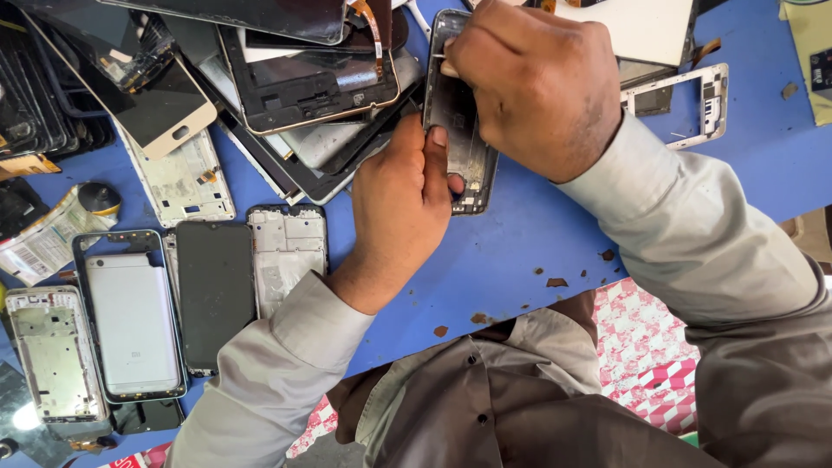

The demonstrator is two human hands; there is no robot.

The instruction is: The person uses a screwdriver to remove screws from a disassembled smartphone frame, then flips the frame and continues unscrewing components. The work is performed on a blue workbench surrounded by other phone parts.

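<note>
Head view, looking down on a blue worktable (537, 251) with chipped patches showing brown.

Left hand (399, 208): fingers closed around the lower half of a dark, narrow phone frame with a metal back plate (457, 130); thumb pressed flat along its left edge, fingertips wrapped behind. The frame stands tilted on its lower end, which touches the table just right of the hand.

Right hand (537, 82): curled into a loose fist over the upper part of the same frame, fingers pinched together on something thin and pale at the frame's top left edge; too small to tell what it is. Both forearms in grey shirt sleeves.

Surroundings: behind the frame, a heap of dark phone screens and display panels (295, 78), overlapping, some with ribbon cables. Left of the left hand, laid flat in a row: a white inner phone chassis (288, 256), a black glass phone panel (214, 295), a silver-backed phone in a dark rim (130, 321), and a pale grey chassis (54, 351) at the far left. A white rectangular empty phone bezel (693, 104) lies right of the right hand, apart from it. Red-and-white patterned cloth (650, 347) shows below the table edge.
</note>
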